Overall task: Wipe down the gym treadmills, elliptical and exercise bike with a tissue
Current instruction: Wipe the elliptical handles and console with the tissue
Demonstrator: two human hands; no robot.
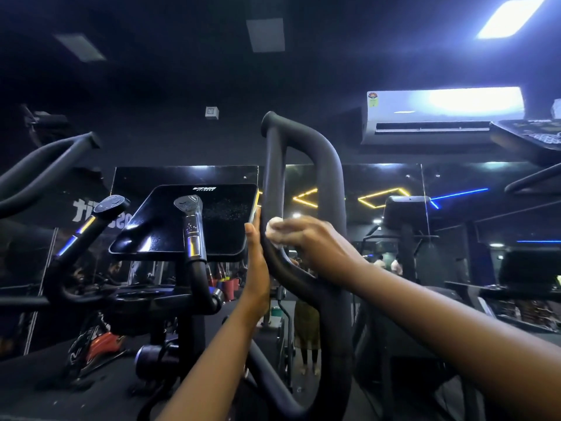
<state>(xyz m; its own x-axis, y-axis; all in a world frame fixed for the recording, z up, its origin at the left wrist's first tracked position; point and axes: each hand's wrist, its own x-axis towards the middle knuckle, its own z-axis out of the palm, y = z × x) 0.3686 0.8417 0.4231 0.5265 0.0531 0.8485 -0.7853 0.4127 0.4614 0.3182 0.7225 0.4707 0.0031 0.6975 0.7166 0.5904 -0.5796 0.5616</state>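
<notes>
The elliptical's black looped right handle [329, 177] rises in the middle of the head view. My right hand [309, 241] is closed on a white tissue [274, 227] and presses it against the handle's inner bar. My left hand [256, 268] lies flat and upright against the left side of that same bar, fingers straight, holding nothing. The machine's dark console screen [188, 220] sits just left of my hands, with two short grips [191, 229] in front of it. The left looped handle [45, 165] shows at the far left.
A mirror wall [364, 183] behind reflects yellow and blue light strips and people far off. A white air conditioner [443, 113] hangs at the upper right. Another machine's console [528, 138] juts in at the right edge. A treadmill [516, 299] stands to the right.
</notes>
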